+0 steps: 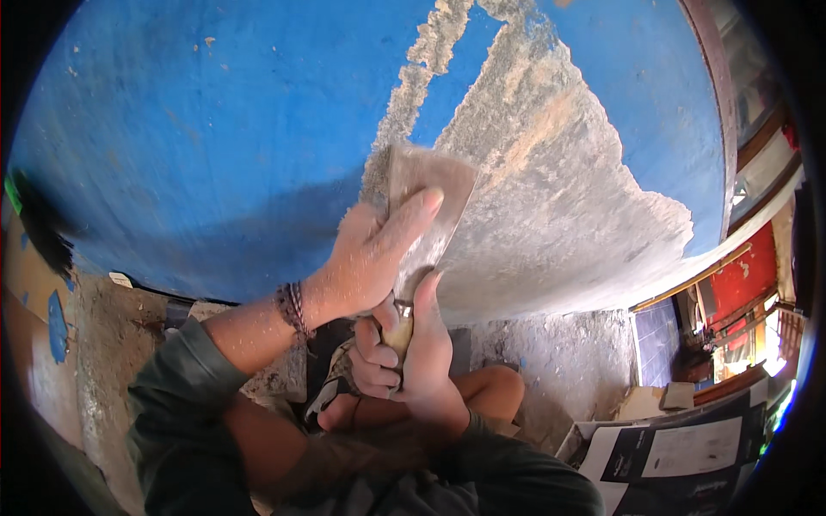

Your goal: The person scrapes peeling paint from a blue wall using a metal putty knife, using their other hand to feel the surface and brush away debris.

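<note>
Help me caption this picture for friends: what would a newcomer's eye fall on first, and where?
The vivid blue painted surface filling the upper view, broken right of centre by a large, jagged grey patch. Next, mid-picture, the broad-bladed scraper: the left hand on its blade, the right hand around its handle.
</note>
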### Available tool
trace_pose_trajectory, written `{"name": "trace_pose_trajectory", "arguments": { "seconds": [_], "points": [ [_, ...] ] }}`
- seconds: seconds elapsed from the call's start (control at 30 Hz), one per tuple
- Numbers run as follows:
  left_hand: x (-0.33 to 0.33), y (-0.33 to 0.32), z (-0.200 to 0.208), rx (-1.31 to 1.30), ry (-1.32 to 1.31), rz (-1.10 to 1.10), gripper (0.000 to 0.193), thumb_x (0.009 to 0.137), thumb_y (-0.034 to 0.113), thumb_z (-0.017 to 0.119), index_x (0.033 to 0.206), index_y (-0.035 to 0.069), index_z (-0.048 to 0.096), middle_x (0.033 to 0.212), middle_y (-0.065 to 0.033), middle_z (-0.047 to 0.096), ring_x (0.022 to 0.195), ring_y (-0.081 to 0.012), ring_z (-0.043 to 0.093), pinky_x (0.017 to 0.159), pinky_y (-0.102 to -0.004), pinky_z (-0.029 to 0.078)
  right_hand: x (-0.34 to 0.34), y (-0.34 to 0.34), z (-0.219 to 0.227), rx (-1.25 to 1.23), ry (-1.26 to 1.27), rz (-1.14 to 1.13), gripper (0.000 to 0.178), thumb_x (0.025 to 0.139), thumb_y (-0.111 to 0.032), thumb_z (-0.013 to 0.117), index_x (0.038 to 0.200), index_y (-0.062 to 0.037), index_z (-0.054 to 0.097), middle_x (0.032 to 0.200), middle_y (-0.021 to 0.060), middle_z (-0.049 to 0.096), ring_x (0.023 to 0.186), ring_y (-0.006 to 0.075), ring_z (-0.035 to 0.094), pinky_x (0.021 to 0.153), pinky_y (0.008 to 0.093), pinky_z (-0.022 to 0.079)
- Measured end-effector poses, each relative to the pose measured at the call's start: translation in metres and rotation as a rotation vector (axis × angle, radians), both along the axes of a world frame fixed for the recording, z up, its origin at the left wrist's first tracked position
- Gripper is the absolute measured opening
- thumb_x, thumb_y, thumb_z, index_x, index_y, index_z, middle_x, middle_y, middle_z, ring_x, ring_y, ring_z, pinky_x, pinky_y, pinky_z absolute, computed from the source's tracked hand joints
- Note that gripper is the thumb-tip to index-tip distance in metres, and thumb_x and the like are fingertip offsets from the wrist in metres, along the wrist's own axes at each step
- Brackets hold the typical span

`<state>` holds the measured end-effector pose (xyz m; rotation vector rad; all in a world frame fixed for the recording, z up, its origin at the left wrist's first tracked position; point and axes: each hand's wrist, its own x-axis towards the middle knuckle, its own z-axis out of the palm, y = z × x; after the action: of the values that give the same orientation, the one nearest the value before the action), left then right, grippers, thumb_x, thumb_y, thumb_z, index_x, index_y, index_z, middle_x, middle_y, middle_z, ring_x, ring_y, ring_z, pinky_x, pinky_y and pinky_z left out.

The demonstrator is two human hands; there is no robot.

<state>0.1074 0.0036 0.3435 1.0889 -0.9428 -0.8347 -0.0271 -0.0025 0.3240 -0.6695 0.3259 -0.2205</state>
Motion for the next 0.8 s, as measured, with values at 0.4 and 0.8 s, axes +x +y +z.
{"name": "trace_pose_trajectory", "arguments": {
  "seconds": [0.4,0.8],
  "points": [
    [0.011,-0.010,0.003,-0.488,-0.286,0.192,0.042,0.092,0.038,0.050,0.081,-0.002,0.058,0.058,0.0041,0.040,0.056,-0.0036,0.037,0.044,-0.0260,0.033,0.018,0.010,0.025,-0.030,-0.039,-0.004,0.061,0.084,-0.073,0.014,0.078,-0.0158,0.036,0.052,0.0004,0.032,0.033,0.0111,0.025,0.031,0.0247,0.020],
    [0.009,-0.003,0.019,-0.272,-0.241,0.202,0.047,0.093,0.037,0.049,0.064,0.001,0.051,0.051,0.0031,0.028,0.050,-0.0056,0.025,0.040,-0.0295,0.021,0.019,0.013,0.037,-0.038,-0.082,-0.050,0.060,0.084,-0.073,0.015,0.076,-0.0180,0.037,0.048,0.0004,0.029,0.032,0.0108,0.022,0.028,0.0253,0.019]
  ]
}}
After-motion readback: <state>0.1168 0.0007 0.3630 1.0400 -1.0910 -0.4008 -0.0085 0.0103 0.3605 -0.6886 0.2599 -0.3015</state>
